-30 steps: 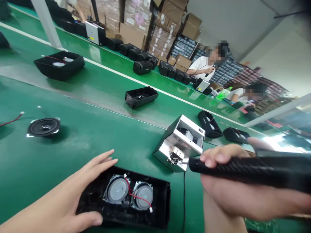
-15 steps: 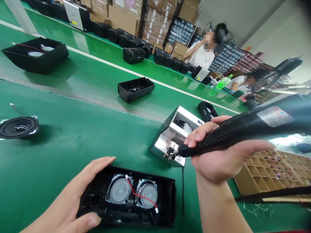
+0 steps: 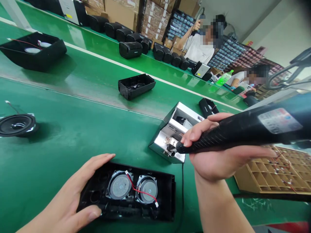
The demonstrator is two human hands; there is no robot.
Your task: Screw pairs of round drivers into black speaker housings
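Observation:
My left hand grips the left end of a black speaker housing, thumb on the near wall and fingers along the far one. The housing lies open side up. Inside sit two round speaker drivers, the left one and the right one; a red wire with white plugs lies across them. Wrapped in my right hand is a black electric screwdriver, pointing left and down. Its tip is at the front of a silver screw feeder; whether a screw sits on the bit cannot be made out.
A loose speaker driver lies at left. Further black housings, one in the middle and one at far left, stand on the green bench. A cardboard divider box is at right. Two people sit beyond, behind a row of black speakers.
The view has shifted slightly. The screwdriver's tip stays at the screw feeder and my left hand keeps its hold on the housing. A person in the background has raised a hand.

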